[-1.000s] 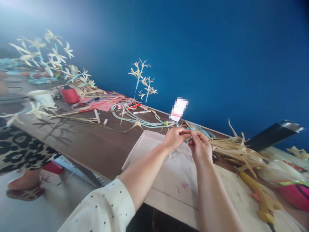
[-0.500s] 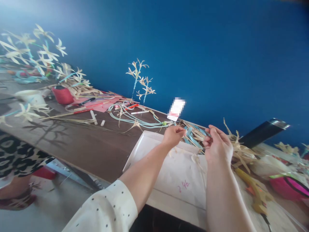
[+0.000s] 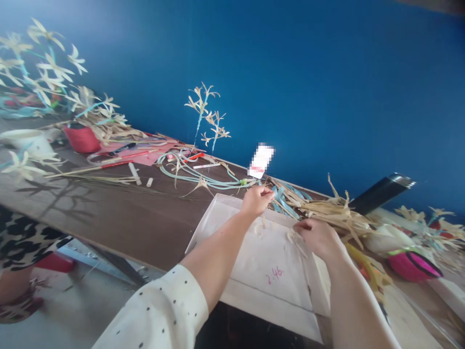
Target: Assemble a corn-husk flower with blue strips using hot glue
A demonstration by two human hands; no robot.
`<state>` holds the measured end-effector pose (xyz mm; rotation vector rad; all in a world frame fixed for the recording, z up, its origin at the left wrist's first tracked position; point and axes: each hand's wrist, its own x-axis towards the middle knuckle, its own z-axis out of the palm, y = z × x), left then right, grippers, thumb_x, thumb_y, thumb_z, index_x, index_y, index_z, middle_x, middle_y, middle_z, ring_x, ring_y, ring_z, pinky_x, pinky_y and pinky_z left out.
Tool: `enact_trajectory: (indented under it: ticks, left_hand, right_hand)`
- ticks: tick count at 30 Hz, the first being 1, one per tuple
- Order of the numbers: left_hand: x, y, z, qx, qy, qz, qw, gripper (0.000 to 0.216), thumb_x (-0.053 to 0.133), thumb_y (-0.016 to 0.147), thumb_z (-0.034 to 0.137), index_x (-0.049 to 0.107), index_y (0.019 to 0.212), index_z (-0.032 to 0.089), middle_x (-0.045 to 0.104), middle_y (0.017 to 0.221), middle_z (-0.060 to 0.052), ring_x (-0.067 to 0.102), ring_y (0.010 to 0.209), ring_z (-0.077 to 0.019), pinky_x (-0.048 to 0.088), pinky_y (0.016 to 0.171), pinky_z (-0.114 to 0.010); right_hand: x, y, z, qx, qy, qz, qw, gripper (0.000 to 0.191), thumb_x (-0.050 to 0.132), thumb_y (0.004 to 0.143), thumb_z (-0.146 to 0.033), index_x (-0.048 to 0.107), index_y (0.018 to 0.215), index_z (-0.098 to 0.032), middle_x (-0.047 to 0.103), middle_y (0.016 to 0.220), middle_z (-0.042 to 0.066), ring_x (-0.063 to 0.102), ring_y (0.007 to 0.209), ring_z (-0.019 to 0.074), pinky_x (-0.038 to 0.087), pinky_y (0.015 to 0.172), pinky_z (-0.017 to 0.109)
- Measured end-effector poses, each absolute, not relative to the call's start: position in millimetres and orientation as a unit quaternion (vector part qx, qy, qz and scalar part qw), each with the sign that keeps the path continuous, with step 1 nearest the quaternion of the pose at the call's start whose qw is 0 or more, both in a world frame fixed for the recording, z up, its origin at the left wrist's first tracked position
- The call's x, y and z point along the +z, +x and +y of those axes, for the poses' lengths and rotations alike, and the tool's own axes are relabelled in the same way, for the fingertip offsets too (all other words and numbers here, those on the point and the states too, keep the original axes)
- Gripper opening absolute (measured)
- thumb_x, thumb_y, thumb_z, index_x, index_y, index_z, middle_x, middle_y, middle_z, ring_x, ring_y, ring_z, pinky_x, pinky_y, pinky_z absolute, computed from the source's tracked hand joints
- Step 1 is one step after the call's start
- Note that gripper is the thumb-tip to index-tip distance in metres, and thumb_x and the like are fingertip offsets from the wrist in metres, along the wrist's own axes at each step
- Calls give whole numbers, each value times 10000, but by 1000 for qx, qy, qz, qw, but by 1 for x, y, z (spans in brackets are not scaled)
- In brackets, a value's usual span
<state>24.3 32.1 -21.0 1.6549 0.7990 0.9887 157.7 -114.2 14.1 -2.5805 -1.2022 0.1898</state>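
Note:
My left hand (image 3: 256,199) is closed in a pinch at the far edge of a white tray (image 3: 232,252), with its fingertips on a pale blue strip (image 3: 279,199). My right hand (image 3: 318,237) lies low over the tray's right side. Its fingers are curled onto a small dried husk scrap (image 3: 292,237). More husk bits (image 3: 259,229) lie on the tray between my hands. A heap of dried husk (image 3: 332,211) and more blue strips sit just beyond the tray.
On the brown table are a black tumbler (image 3: 381,194) lying down, a yellow glue gun (image 3: 368,271), a pink bowl (image 3: 414,266), coiled green tubing (image 3: 189,174), a red cup (image 3: 82,138) and husk flowers (image 3: 203,111). Another person's patterned garment (image 3: 22,232) is at the left.
My hands, joined on the blue strip a second ago, have parted. The right hand swung out to the right, then dropped onto the tray. The left hand stayed put.

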Motion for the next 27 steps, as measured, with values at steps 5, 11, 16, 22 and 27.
enact_trajectory:
  ticks: [5, 11, 16, 22, 27]
  left_hand:
    - [-22, 24, 33, 399, 694, 324, 504, 229, 567, 761, 378, 667, 825, 182, 709, 788, -19, 635, 767, -140, 461, 724, -238]
    - [-21, 24, 32, 401, 694, 321, 504, 228, 559, 762, 368, 673, 816, 178, 705, 772, -20, 632, 734, -141, 457, 697, -236]
    - [-16, 21, 29, 391, 695, 329, 506, 233, 552, 767, 373, 676, 810, 180, 705, 769, -18, 627, 705, -136, 458, 690, -235]
    - [-13, 20, 29, 398, 686, 333, 510, 216, 557, 753, 361, 673, 790, 182, 705, 765, -17, 624, 738, -141, 447, 692, -231]
    - [-15, 21, 31, 413, 646, 336, 546, 194, 569, 734, 335, 674, 767, 175, 688, 710, -10, 603, 682, -121, 438, 669, -217]
  right_hand:
    - [7, 156, -116, 24, -906, -419, 58, 213, 556, 685, -388, 717, 817, -343, 693, 816, 32, 621, 725, 241, 365, 560, 310]
    - [0, 157, -115, -25, -842, -538, 18, 254, 503, 749, -304, 712, 887, -344, 645, 1011, 41, 609, 828, 235, 347, 595, 303]
    - [-3, 157, -114, -18, -836, -549, 12, 232, 479, 780, -294, 698, 849, -319, 625, 1001, 31, 596, 837, 218, 341, 596, 288]
    - [-5, 169, -111, 0, -845, -513, 150, 147, 554, 735, -309, 687, 787, -274, 665, 869, 22, 600, 739, 194, 378, 601, 288]
    - [7, 159, -94, 150, -780, -397, 459, 303, 670, 651, -431, 662, 839, -194, 674, 722, 33, 595, 568, 164, 390, 470, 248]
